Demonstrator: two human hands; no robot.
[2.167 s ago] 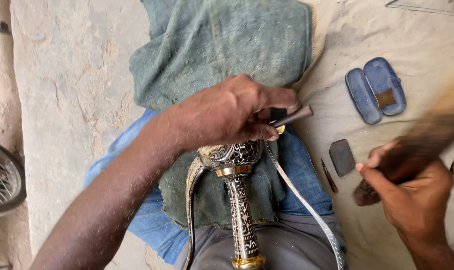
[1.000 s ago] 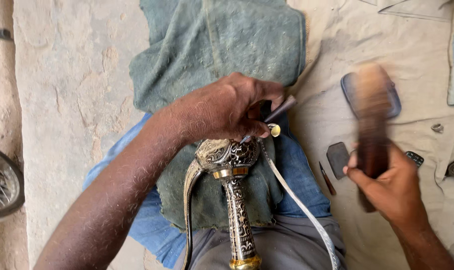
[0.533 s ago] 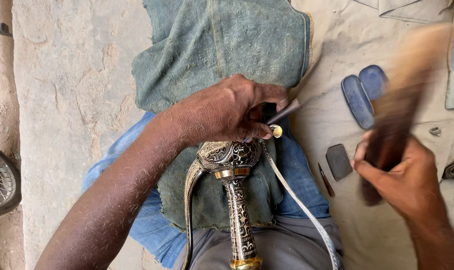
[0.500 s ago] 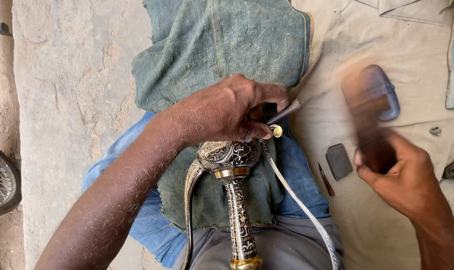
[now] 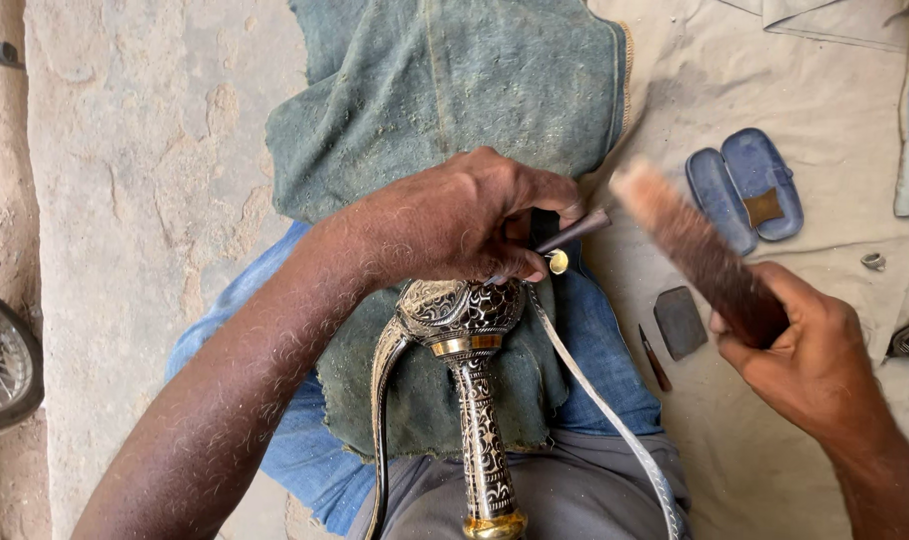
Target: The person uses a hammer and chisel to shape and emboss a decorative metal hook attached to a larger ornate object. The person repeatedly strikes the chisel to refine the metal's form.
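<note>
The sword hilt [image 5: 465, 330] is black with fine silver scrollwork, banded in gold — its grip patterned the same way. The cloth [image 5: 445, 90] beneath is dusty grey-green, the open case [image 5: 745, 190] blue, the brush [image 5: 705, 260] dark brown, the ground sheet [image 5: 775, 60] beige

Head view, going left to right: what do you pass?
Spoked wheel → left hand on the ornate sword hilt → small dark flat stone → blue open case → right hand holding a wooden-backed brush → small metal ring.
</note>
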